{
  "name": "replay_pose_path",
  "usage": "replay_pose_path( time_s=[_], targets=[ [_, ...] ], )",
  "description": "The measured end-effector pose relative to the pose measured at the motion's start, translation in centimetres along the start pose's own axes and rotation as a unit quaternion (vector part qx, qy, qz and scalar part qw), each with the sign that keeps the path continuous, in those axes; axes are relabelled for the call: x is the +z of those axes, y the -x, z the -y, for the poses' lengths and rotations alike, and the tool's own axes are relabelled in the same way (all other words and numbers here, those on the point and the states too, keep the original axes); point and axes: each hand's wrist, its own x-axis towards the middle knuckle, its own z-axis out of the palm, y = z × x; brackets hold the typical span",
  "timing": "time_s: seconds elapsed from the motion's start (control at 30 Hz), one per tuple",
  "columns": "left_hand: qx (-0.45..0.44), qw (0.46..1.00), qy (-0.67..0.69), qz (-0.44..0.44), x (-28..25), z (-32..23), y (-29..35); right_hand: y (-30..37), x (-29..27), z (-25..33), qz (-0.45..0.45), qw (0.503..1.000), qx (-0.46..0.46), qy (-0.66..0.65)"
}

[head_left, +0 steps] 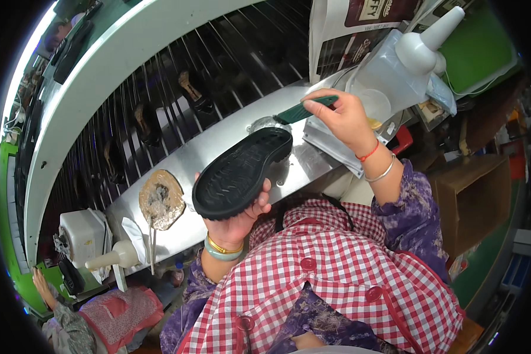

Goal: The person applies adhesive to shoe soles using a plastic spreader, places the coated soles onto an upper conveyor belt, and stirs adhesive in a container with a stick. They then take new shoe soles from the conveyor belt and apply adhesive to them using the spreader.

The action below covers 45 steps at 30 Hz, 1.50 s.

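My left hand (236, 227) holds a black shoe sole (236, 174) from beneath, its hollow, ribbed inner side facing up. The fingers and thumb wrap round its edge. In my right hand (345, 118) a green-handled brush (307, 110) is pinched between thumb and fingers. The brush's dark tip reaches a small shiny round dish (264, 124) on the metal ledge, just beyond the sole's far end. Whether the bristles are wet cannot be seen. Brush and sole appear apart.
Beyond the metal ledge (212, 133), a rack of thin rods (159, 106) carries several dark shoe parts (193, 91). A crusted round pad (161, 200) lies left. Nozzled bottles stand at right (413, 56) and lower left (115, 255). A cardboard box (475, 203) is right; another person's arm (44, 289) shows lower left.
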Motion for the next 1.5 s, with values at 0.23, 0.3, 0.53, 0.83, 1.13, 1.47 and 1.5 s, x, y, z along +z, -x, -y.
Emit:
replay_pose_path(
  time_s=[0.23,0.3,0.53,0.83,1.13,1.47,1.5],
  targets=[
    [-0.017,0.973,-0.231,-0.001,-1.7,2.3,-0.7,1.1,0.7,0.1,-0.047,0.988,-0.034,-0.141],
    [0.002,0.962,-0.269,-0.049,-2.2,3.1,-0.6,1.2,2.0,0.2,-0.068,0.983,-0.049,-0.163],
    [0.036,0.934,-0.349,-0.072,-2.4,4.8,-0.8,1.6,3.0,-2.4,-0.12,0.989,-0.08,0.008],
    [0.018,0.88,-0.471,-0.055,-3.0,5.6,-0.8,3.9,2.6,-1.8,-0.173,0.984,-0.022,-0.03],
    [0.039,0.878,-0.468,-0.095,-2.8,6.1,-1.0,6.6,2.2,0.2,-0.185,0.981,-0.055,-0.02],
    [0.04,0.9,-0.413,-0.135,-0.4,7.0,-1.7,9.5,0.6,0.8,-0.115,0.984,-0.121,0.052],
    [0.043,0.899,-0.417,-0.13,-0.3,7.1,-1.9,9.4,0.2,0.6,-0.127,0.986,-0.103,0.029]
  ],
)
